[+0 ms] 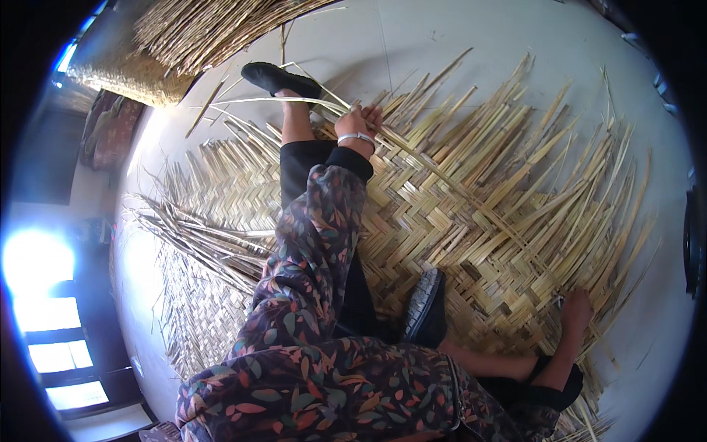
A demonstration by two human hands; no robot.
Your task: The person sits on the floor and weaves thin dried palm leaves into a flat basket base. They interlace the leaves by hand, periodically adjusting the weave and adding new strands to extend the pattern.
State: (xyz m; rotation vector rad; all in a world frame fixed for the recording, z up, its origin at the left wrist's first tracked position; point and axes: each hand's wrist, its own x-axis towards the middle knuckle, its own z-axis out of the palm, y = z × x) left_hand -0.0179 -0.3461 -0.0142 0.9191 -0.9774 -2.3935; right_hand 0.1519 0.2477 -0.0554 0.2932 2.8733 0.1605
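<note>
A large herringbone-woven mat of split reed strips (409, 215) lies on the floor beneath me, its loose strip ends fanning out at the top and right. My left hand (358, 124), with a silver bangle at the wrist, is closed on a pale reed strip (276, 100) near the mat's far edge. Long strips (436, 166) run from there diagonally across the weave towards my right hand (576, 309). That hand rests low at the mat's right side, its fingers bent among the strips; what lies between them cannot be made out.
My black shoes (279, 79) rest at the far edge and on the mat (424, 304). A loose bundle of strips (221, 243) lies on the left. A stack of reeds (221, 33) and a rolled woven mat (130, 80) stand at the upper left.
</note>
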